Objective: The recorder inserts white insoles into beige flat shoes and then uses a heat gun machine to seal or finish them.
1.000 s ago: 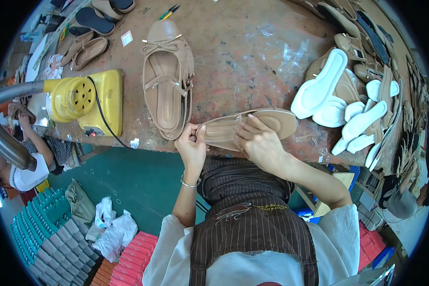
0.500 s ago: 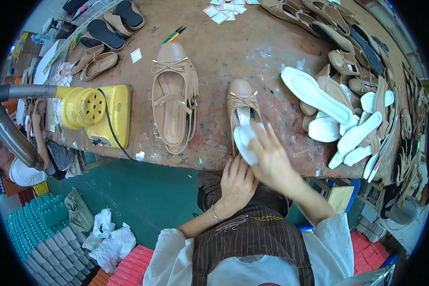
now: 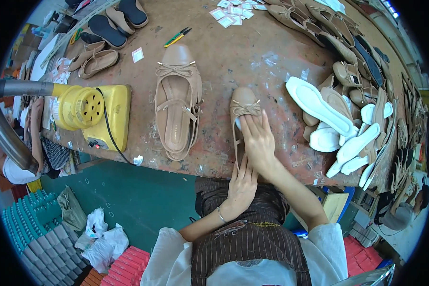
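In front of me a tan bow-trimmed flat shoe (image 3: 243, 95) lies on the worktable, toe pointing away. My right hand (image 3: 259, 145) reaches into its opening. Several fingers are inside, and one lies along the outer side near the bow. A sliver of the white insole (image 3: 238, 123) shows beside those fingers; the rest is hidden under the hand. At the heel end my left hand (image 3: 242, 190) is closed around the back of the shoe, close to the table edge. To the left stands a tan strappy shoe (image 3: 177, 102) with its own bow, toe also away.
White insoles (image 3: 319, 100) and tan shoes (image 3: 345, 74) are piled at the right. A yellow machine (image 3: 107, 119) with a hose and cord stands at the left. Thread snips (image 3: 177, 37), a small label (image 3: 137, 55) and more labels (image 3: 231, 12) lie farther back. Another person works at the far left.
My right hand has carried the white insole forward into the shoe, where it is now mostly covered. My left hand has stayed at the heel. The view has shifted slightly.
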`<action>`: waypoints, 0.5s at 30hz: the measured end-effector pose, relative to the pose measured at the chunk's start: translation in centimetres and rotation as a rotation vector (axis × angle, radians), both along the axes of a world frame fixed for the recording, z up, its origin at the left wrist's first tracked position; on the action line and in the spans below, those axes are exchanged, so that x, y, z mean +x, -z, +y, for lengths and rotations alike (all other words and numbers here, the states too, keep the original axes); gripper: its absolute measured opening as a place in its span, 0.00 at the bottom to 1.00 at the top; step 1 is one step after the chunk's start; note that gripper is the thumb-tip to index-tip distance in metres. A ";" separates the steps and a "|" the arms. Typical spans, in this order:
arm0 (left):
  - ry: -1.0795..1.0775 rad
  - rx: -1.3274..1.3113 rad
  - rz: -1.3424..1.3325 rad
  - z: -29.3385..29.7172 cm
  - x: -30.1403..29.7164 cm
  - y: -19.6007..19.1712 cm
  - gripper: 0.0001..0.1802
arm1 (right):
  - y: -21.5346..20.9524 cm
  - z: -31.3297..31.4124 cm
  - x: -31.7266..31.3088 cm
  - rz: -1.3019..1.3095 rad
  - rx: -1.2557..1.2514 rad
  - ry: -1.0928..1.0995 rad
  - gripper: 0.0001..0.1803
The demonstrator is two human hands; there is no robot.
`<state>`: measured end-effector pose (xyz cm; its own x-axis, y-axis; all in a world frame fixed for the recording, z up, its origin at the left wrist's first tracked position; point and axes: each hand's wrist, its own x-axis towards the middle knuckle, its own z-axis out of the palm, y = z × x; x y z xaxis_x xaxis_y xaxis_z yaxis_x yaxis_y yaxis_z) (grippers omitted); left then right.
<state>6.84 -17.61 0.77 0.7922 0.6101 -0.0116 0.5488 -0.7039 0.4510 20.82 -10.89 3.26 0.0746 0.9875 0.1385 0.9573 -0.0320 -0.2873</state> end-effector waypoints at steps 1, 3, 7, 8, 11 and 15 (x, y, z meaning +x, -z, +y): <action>0.005 0.005 -0.014 0.1 0.1 -0.1 0.25 | -1.0 1.2 0.5 0.005 -0.210 0.006 0.28; -0.003 0.019 -0.022 0.4 -0.1 0.1 0.25 | -1.9 1.2 -0.4 0.069 -0.365 0.005 0.32; -0.079 -0.107 -0.212 -0.2 -0.3 0.7 0.23 | 0.6 -4.7 -2.9 -0.083 -0.015 -0.031 0.30; -0.038 -0.105 -0.128 -0.3 -0.4 0.7 0.22 | 0.2 -3.1 -2.6 -0.074 -0.030 -0.005 0.30; -0.022 0.047 -0.069 0.6 0.2 0.2 0.19 | -0.3 0.2 -1.1 -0.080 -0.119 0.035 0.28; -0.054 -0.046 -0.187 0.6 0.2 -0.2 0.20 | -0.3 -0.4 -1.9 -0.269 0.049 0.050 0.26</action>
